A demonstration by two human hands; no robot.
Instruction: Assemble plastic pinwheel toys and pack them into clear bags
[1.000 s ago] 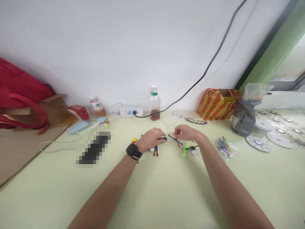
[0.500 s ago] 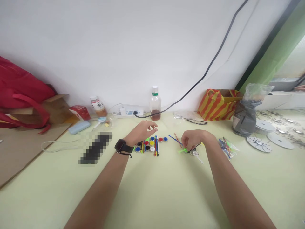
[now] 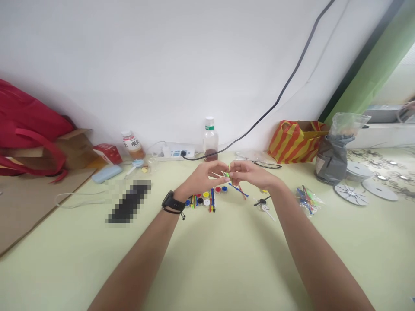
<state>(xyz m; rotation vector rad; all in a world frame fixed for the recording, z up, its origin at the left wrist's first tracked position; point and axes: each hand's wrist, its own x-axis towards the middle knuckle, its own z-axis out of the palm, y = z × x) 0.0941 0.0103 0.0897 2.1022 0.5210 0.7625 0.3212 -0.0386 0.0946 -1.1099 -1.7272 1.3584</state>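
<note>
My left hand (image 3: 205, 178), with a black watch on the wrist, and my right hand (image 3: 248, 173) meet above the table. Between their fingertips is a small bright green plastic arrow (image 3: 228, 174), pinched from both sides and partly hidden. Below and left lie round coloured discs, among them a red disc (image 3: 218, 189) and a blue disc (image 3: 225, 189), beside a row of coloured plastic arrows (image 3: 212, 202). A blue arrow (image 3: 239, 190) crosses a red one under my right hand. Nearer its wrist rest a black arrow (image 3: 261, 202) and a white arrow (image 3: 267, 211).
A clear bag of coloured arrows (image 3: 308, 201) lies right, near grey-white discs (image 3: 351, 195) and a grey plastic bag (image 3: 331, 160). At the wall stand a bottle (image 3: 210, 138), a power strip (image 3: 181, 152) and a striped bag (image 3: 293, 142). A black cable (image 3: 275, 103) hangs across.
My right hand has lifted the green arrow from the pile and carried it left to my left hand. My left hand has shifted slightly right, its fingers closing around the arrow.
</note>
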